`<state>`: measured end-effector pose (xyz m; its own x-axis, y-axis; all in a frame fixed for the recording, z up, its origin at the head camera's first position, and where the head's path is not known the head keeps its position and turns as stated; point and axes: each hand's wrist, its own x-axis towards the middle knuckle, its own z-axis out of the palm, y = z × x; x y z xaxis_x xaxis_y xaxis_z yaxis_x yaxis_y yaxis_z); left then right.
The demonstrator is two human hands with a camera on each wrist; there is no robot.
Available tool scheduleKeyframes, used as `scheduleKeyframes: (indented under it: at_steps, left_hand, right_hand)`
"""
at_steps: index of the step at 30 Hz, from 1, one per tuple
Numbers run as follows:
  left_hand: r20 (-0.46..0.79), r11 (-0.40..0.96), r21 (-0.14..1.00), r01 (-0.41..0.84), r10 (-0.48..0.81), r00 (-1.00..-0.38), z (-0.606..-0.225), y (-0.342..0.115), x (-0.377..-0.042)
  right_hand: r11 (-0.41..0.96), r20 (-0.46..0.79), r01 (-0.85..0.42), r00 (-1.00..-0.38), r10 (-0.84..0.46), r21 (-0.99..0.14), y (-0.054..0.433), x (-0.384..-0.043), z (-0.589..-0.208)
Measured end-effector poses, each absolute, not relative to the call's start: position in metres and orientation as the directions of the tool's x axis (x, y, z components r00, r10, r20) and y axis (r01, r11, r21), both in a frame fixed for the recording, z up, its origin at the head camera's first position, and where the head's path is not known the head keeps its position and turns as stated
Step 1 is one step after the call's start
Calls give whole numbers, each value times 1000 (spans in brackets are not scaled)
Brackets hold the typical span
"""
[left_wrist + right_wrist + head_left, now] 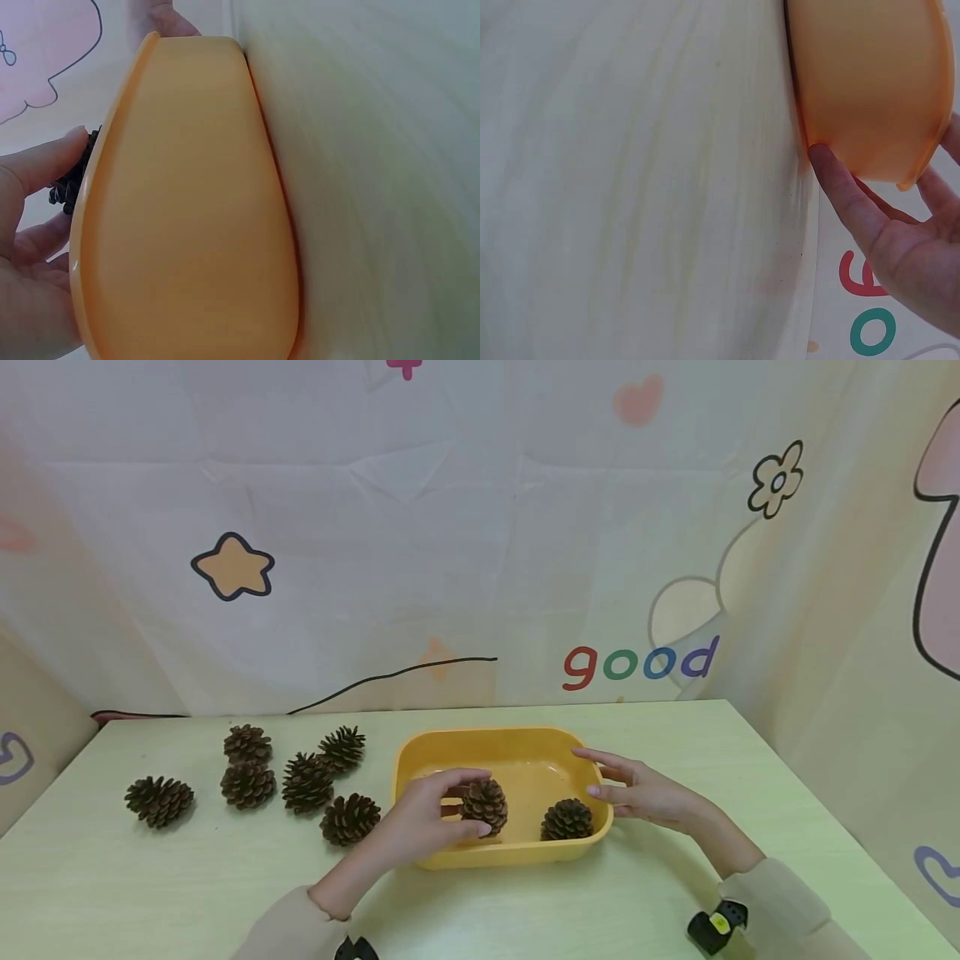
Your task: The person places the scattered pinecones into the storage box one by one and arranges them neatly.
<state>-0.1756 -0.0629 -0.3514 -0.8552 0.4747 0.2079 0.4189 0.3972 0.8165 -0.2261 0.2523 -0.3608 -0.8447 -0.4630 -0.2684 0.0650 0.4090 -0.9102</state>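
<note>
In the head view my left hand (420, 818) reaches over the near left rim of a yellow plastic basin (495, 857). It holds a brown pine cone (484, 807) between thumb and fingers, inside the basin's outline. A second pine cone (567, 821) lies in the basin's near right corner. At the right end, my right hand (652, 793) grips the rim, with some fingertips over the edge and others against the outer wall. The right wrist view shows a fingertip (821, 154) low on that wall, close to the table. The basin wall (187, 202) partly hides the held cone in the left wrist view.
Left of the basin, several more pine cones stand on the pale table (225, 877): one (159, 802) far left, others grouped nearer, and one (350, 819) close beside my left wrist. A printed cloth (450, 568) hangs behind the table.
</note>
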Motion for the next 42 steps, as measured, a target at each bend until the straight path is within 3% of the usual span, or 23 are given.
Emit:
scheduleKeyframes:
  at_steps: [6, 29, 42]
  left_hand:
    - [189, 350, 842, 410, 520, -833, -355, -52, -181]
    - [87, 553, 682, 479, 589, -803, -361, -22, -195]
    - [19, 589, 664, 462, 604, -797, -362, -14, -200]
  right_hand:
    - [407, -268, 64, -843, -466, -911, 252, -226, -361]
    - [419, -276, 68, -844, -459, -906, 252, -226, -361]
    - [419, -270, 62, -847, -458, -906, 252, -226, -361]
